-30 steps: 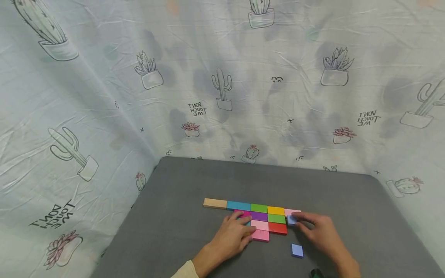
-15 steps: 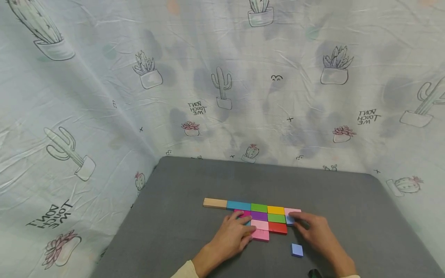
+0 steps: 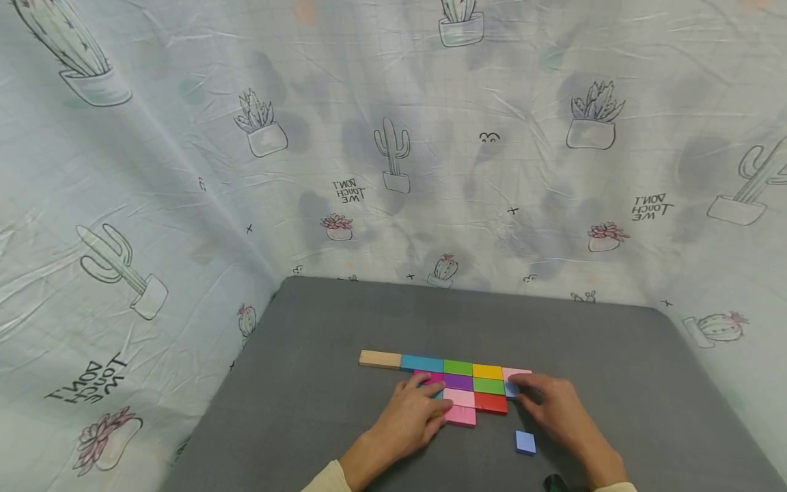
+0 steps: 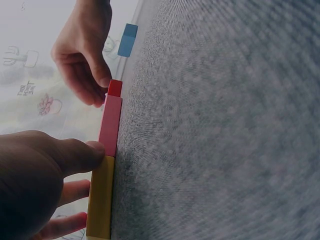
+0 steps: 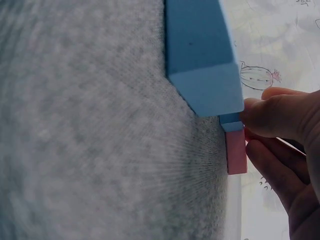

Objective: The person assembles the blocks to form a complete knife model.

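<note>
Flat coloured blocks lie edge to edge in stepped rows on the grey table. My left hand (image 3: 407,415) rests over the left side of the rows, its fingers spread and covering several blocks. In the left wrist view its thumb touches where a pink block (image 4: 110,125) meets a yellow block (image 4: 101,197). With thumb and fingers, my right hand (image 3: 561,411) pinches a small blue block (image 3: 511,389) at the right end of the second row. That block sits against a green block (image 3: 488,387), just in front of a light pink block (image 3: 515,374), and is partly hidden by the fingers.
A second blue block (image 3: 525,442) lies loose nearer the front, below the right hand. At the bottom edge is a dark, shiny object (image 3: 555,484), only partly visible. A cactus-print curtain (image 3: 393,225) surrounds the table (image 3: 320,314) at the back and sides.
My right hand has slid the small blue block slightly left, closing the gap to the green block. The left hand has stayed put.
</note>
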### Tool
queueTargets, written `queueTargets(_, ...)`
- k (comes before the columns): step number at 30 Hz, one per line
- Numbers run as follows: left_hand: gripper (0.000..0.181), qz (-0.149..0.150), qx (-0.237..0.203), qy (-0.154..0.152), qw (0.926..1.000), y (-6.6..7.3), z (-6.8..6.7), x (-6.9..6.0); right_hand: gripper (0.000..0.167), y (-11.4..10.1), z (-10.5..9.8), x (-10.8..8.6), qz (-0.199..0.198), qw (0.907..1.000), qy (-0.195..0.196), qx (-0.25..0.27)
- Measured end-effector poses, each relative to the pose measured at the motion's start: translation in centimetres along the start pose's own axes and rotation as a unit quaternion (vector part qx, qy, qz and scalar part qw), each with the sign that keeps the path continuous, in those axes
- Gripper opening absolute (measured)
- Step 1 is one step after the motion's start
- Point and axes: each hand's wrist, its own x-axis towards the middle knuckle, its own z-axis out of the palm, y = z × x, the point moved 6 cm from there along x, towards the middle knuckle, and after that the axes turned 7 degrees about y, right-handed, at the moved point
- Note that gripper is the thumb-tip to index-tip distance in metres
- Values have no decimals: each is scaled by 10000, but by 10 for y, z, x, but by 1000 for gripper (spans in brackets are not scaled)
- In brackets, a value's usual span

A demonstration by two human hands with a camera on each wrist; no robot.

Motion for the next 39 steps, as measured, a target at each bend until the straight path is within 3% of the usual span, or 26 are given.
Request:
queueTargets(15, 35, -11, -3, -22, 10000, 2, -2, 1, 37, 2, 3, 3, 208, 9997, -110, -56)
queueTargets(25, 35, 60, -65, -7, 10000, 3, 1, 0, 42, -7, -12, -3, -51, 9994, 274, 202)
queueTargets(31, 32, 141, -64, 101, 9998, 3, -2, -1, 41, -11, -29, -8, 277, 9972, 544, 425)
queueTargets(39, 32, 108, -89, 163, 9998, 1, -4, -2, 39, -13, -40, -24, 800, 9934, 552, 609)
